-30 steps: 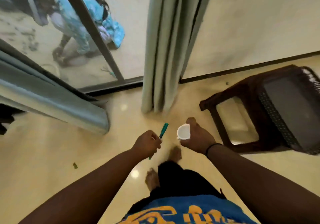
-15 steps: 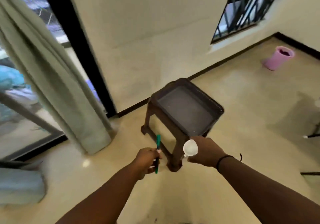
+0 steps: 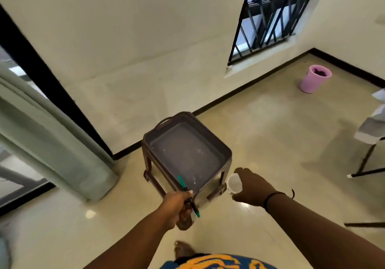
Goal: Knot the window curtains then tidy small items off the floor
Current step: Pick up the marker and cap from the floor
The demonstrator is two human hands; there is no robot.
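My left hand [image 3: 176,207] grips a green and black pen [image 3: 187,193] over the near corner of a dark brown plastic stool [image 3: 187,154]. Just right of that stool, my right hand [image 3: 253,187] holds a small white cup [image 3: 234,183], its mouth turned toward me. A pale green curtain [image 3: 48,143] hangs to the floor at the left, beside a black door frame [image 3: 52,85].
A pink bin [image 3: 313,79] stands on the floor at the far right, under a barred window [image 3: 268,14]. A table or chair with black legs [image 3: 368,160] juts in at the right edge. My bare foot [image 3: 183,249] shows at the bottom.
My view has swung right, from the curtain and glass door toward the stool and window. Both hands, still holding the pen and the cup, are now closer to the stool.
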